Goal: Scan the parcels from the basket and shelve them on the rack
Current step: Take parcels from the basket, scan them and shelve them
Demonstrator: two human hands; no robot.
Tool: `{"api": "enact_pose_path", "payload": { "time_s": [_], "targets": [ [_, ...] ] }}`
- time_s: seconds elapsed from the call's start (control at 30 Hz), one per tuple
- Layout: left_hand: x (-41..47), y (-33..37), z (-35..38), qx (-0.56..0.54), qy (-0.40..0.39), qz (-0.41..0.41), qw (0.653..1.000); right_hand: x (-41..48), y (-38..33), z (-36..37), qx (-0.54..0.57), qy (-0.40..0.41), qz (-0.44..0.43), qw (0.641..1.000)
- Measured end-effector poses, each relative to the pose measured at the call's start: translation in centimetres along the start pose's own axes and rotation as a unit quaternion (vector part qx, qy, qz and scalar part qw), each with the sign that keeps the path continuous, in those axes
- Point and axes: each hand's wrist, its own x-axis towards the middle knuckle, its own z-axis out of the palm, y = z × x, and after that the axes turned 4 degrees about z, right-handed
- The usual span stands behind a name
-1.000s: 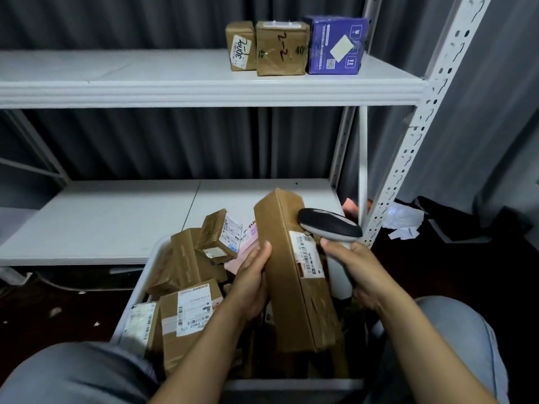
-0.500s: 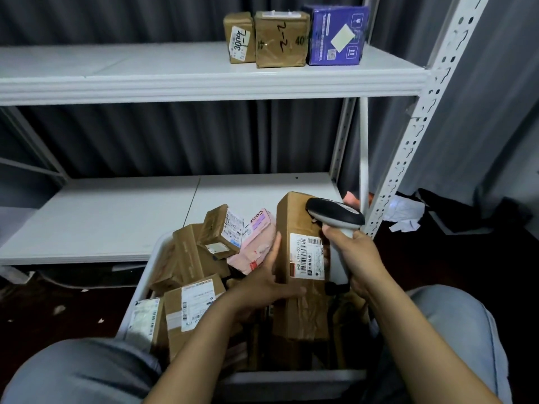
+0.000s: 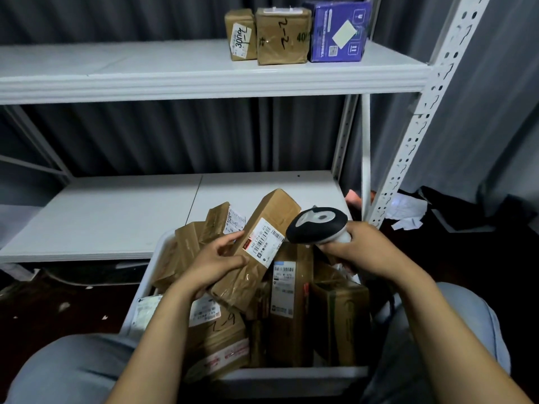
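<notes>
The white rack fills the far side, two shelves deep, with a grey curtain hanging behind it. Close in, a white basket sits between the person's knees, its far end up against the lower shelf's near edge. It's crammed with brown parcels, some standing, some leaning, labels facing every way.

Up on the top shelf, at the right end, three boxes stand in a row: a blue box on the right, a brown box touching it, and a smaller brown box on the left.

Now the one that matters: a long carton is held above the basket, tilted, far end raised to the right, white barcode label facing up. The left hand grips it at its near left side, thumb across the top face. The right hand is wrapped round the handle of a scanner, whose black-and-grey head sits just beside the label, at its right.

Crumpled paper lies on the floor, right of the rack.
</notes>
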Motion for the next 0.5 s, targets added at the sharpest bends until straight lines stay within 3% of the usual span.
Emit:
{"api": "enact_pose_path", "payload": {
  "time_s": [0.5],
  "targets": [
    [0.0,-0.2,-0.7,0.007,-0.003,-0.004,1.000,-0.9,-0.9,-1.2,-0.049,0.010,-0.028,0.998]
  ]
}}
